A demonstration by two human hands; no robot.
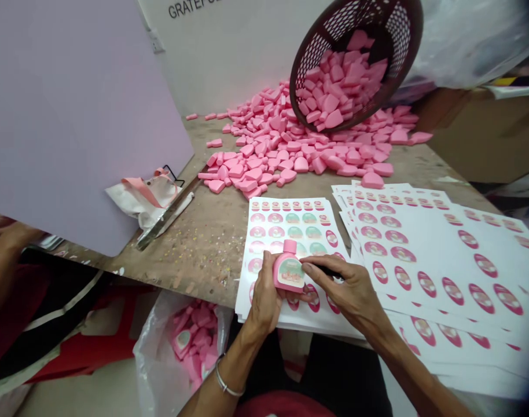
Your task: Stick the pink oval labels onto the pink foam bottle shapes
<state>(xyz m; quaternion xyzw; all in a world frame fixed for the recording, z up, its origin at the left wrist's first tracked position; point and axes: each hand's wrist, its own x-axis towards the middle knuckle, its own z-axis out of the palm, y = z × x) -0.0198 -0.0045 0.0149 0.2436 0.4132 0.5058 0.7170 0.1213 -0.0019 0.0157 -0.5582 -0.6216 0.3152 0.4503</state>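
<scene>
My left hand [267, 292] is closed around a small pink toy bottle [289, 286], held upright with its cap at the top. A green and cream label [291, 272] covers most of the bottle's front. At the label's right edge are the fingertips of my right hand [349, 286], closed on a thin dark tool [331, 270]; its kind is mostly hidden by the fingers. Beneath both hands lies a stack of sticker sheets [242, 301] printed with pink and green stickers, some of them covered by my hands.
A brown mesh basket [414, 35] lies tipped over, spilling pink bottles [268, 139] across the wooden table [190, 249]. More sticker sheets [433, 243] spread at right. Below the edge hangs a plastic bag [149, 347] of bottles. A lilac panel [82, 116] and another person's arm [6, 260] are at left.
</scene>
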